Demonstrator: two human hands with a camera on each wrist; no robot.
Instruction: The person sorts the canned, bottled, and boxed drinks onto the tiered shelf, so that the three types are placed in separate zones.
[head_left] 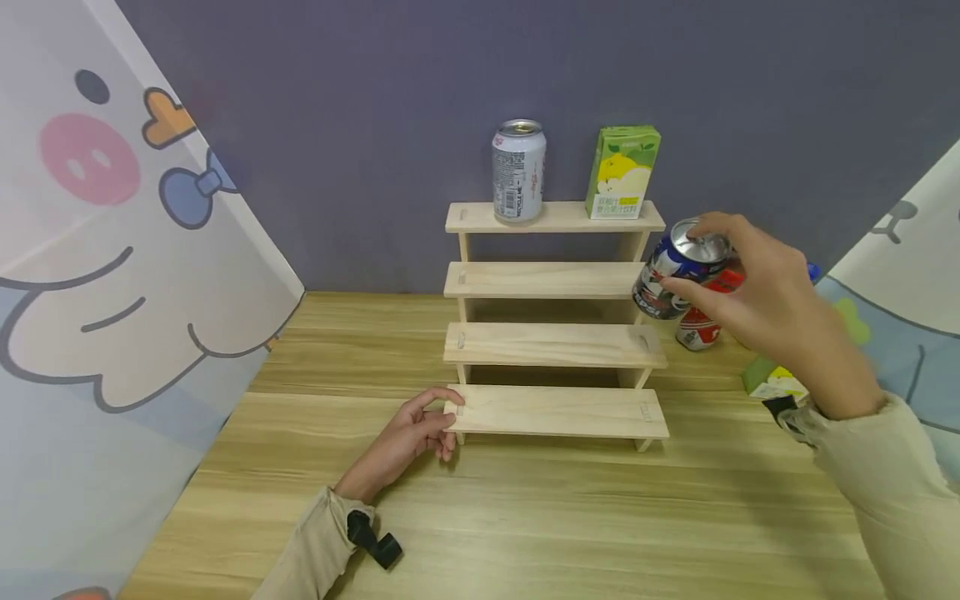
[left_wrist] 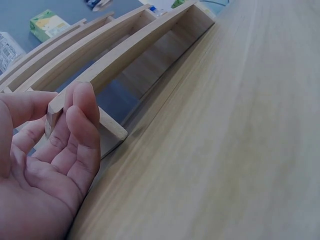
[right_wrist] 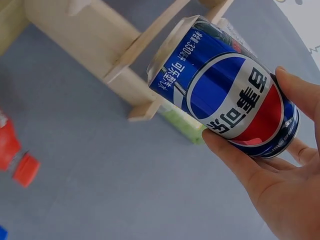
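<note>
A blue Pepsi can (head_left: 663,279) hangs in the air by the right end of the wooden tiered rack (head_left: 555,344), tilted. My right hand (head_left: 776,304) grips it near its top, thumb on one side and fingers on the other; the right wrist view shows the can's (right_wrist: 225,95) round logo. At the rack's lowest step, my left hand (head_left: 408,437) pinches the left end of the board, thumb and fingers on its edge, as the left wrist view also shows. On the top step stand a white can (head_left: 519,175) and a green juice carton (head_left: 626,175).
Behind the right hand, a red can (head_left: 697,331) stands on the wooden table (head_left: 525,517). Another green carton (head_left: 772,379) lies farther right, partly hidden by the arm. A red-capped bottle (right_wrist: 25,170) shows in the right wrist view. A grey wall (head_left: 360,150) rises behind the rack.
</note>
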